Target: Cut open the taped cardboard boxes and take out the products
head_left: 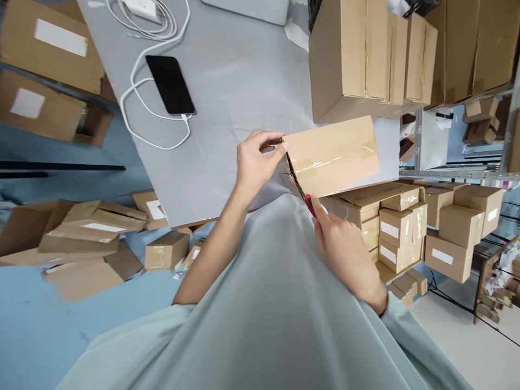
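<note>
A small taped cardboard box [337,154] lies on the grey table near its front edge, with clear tape along its top. My left hand [260,160] pinches the box's left top corner between thumb and fingers. In my right hand [341,244] is a red utility knife [309,205], its tip at the near left corner of the box. The left end of the box shows a dark gap along its edge; what lies inside cannot be made out.
A black phone [170,85] with a white cable [134,89] lies on the table [227,70] to the left. Larger cartons [353,59] stand at the back right. Stacked boxes [402,227] sit below on the right, and loose cartons [93,227] on the left.
</note>
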Demonstrator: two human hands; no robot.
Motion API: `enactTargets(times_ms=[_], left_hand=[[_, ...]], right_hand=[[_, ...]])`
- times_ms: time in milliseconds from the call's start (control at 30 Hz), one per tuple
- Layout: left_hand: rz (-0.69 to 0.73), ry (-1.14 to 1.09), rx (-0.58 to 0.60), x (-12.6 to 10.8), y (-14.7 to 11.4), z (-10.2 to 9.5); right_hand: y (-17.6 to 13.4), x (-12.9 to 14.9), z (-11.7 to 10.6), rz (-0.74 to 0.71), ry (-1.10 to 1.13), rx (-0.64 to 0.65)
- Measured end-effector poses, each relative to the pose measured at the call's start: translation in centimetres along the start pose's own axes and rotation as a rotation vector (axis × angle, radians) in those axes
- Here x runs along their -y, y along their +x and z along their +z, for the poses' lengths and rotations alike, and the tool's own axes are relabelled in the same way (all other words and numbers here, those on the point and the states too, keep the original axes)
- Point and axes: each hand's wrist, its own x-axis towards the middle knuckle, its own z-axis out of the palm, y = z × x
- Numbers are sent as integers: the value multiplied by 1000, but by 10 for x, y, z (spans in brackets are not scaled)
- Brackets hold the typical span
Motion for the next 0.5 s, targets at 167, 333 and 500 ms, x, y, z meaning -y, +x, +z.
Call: enactTargets(times_ms=[167, 333, 500], left_hand=[[-32, 27, -72, 0, -6, 8], [-79, 50, -157, -9, -20, 17], [-137, 86, -234, -23, -49, 32]], right_hand=[[-12, -64, 0, -100, 212, -205], [32, -137, -5, 55, 361, -513], [91, -211, -5, 192, 416, -713]])
